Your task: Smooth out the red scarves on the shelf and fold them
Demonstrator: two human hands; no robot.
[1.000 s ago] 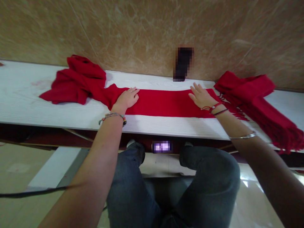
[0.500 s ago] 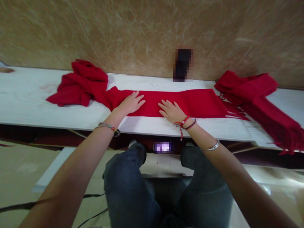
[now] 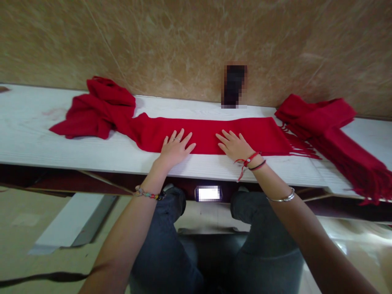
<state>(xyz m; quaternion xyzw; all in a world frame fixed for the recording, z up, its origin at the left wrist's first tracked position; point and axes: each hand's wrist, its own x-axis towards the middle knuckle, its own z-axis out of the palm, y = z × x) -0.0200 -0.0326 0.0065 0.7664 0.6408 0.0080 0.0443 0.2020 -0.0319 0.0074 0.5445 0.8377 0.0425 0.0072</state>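
Note:
A red scarf (image 3: 202,134) lies spread flat along the middle of a narrow white table (image 3: 196,168). Its left part is bunched into a crumpled heap, and a fringe runs off its right end. My left hand (image 3: 177,148) rests palm down near the scarf's front edge, left of the middle, fingers spread. Flat on the cloth to the right lies my right hand (image 3: 235,146), its fingers stretched out towards the left. A stretch of smooth scarf shows between the two hands.
A second red fringed scarf (image 3: 332,126) lies folded at the right, its fringe by the front edge. Behind the table rises a brown marble-like wall (image 3: 171,49), with a blurred dark object (image 3: 234,85) against it. A lit, pixelated device (image 3: 208,193) sits below the table edge.
My left hand has slid right and towards the front edge of the scarf. My right hand has shifted a little to the right. Both remain on the cloth.

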